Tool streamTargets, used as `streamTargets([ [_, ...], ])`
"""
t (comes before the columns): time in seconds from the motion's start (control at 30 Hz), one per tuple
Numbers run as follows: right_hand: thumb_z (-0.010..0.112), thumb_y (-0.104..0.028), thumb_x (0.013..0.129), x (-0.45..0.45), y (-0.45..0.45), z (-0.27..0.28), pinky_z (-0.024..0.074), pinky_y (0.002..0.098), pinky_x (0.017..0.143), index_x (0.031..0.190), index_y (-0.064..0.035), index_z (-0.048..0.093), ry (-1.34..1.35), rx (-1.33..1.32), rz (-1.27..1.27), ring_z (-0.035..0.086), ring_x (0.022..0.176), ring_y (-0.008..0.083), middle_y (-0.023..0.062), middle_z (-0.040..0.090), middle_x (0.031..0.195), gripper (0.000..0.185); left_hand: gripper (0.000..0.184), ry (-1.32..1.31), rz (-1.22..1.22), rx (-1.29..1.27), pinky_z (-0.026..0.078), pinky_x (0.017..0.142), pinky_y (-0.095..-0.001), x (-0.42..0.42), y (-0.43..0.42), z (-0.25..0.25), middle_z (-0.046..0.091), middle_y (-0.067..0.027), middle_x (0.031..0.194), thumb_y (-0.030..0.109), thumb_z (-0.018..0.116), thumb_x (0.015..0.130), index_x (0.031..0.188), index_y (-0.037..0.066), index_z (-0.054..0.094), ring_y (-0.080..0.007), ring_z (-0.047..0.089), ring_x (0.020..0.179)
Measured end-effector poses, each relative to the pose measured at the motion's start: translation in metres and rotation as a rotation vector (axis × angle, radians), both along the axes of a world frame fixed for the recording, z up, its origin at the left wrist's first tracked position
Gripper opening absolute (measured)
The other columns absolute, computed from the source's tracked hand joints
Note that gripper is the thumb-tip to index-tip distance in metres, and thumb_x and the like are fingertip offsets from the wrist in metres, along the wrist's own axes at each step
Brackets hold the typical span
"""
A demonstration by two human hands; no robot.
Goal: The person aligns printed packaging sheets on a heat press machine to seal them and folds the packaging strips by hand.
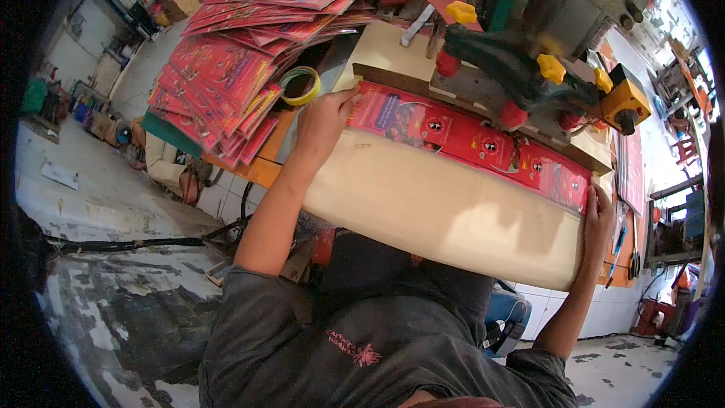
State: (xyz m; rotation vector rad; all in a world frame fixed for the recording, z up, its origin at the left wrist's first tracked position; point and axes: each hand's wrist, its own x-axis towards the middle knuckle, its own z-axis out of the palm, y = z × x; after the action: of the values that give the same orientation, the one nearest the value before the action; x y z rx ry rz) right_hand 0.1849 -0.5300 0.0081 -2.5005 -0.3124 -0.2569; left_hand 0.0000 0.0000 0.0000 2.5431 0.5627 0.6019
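Observation:
A long red printed plastic strip [468, 140] lies along the cream-coloured work surface [453, 189], its far edge against a dark straight bar [483, 117]. My left hand [326, 121] holds the strip's left end, fingers closed at its corner. At the opposite end my right hand [600, 215] grips the right corner, its fingers partly hidden behind the edge. Over the bar stands a machine with a dark green arm [498, 68] and yellow knobs [551, 68].
Stacked red printed plastic packs [219, 75] spread over the table on the left. A roll of yellow tape [300, 85] lies beside them. To the right are a yellow switch box [625, 98], more printed sheets [630, 174] and scissors [635, 261].

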Motion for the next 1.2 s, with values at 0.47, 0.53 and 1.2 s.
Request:
streamTargets([
  [0.47, 0.056, -0.032, 0.105, -0.005, 0.006, 0.003, 0.0508, 0.0368, 0.099, 0.132, -0.0071, 0.07, 0.0, 0.033, -0.014, 0.07, 0.114, 0.0312, 0.0206, 0.073, 0.123, 0.039, 0.031, -0.07, -0.016, -0.019, 0.054, 0.08, -0.0456, 0.001, 0.007, -0.008, 0.071, -0.0256, 0.099, 0.031, 0.064, 0.101, 0.115, 0.006, 0.076, -0.0452, 0.068, 0.093],
  [0.53, 0.059, -0.033, 0.102, -0.012, 0.011, 0.012, 0.0549, 0.0398, 0.087, 0.127, -0.0101, 0.073, 0.047, 0.024, -0.125, 0.075, 0.096, 0.0315, 0.0233, 0.075, 0.108, 0.036, 0.032, -0.08, -0.03, -0.049, 0.054, 0.084, -0.0418, -0.001, -0.008, 0.006, 0.072, -0.0262, 0.105, 0.028, 0.064, 0.101, 0.116, 0.001, 0.074, -0.0429, 0.07, 0.097],
  [1.2, 0.06, -0.026, 0.102, -0.034, 0.016, 0.003, 0.0543, 0.0435, 0.085, 0.12, -0.0104, 0.076, -0.129, 0.02, -0.174, 0.073, 0.094, 0.0342, 0.0191, 0.075, 0.103, 0.029, 0.032, -0.089, -0.01, -0.133, 0.051, 0.094, -0.0373, -0.035, -0.027, 0.017, 0.074, -0.0225, 0.11, 0.019, 0.061, 0.104, 0.12, -0.006, 0.071, -0.0309, 0.071, 0.103],
])
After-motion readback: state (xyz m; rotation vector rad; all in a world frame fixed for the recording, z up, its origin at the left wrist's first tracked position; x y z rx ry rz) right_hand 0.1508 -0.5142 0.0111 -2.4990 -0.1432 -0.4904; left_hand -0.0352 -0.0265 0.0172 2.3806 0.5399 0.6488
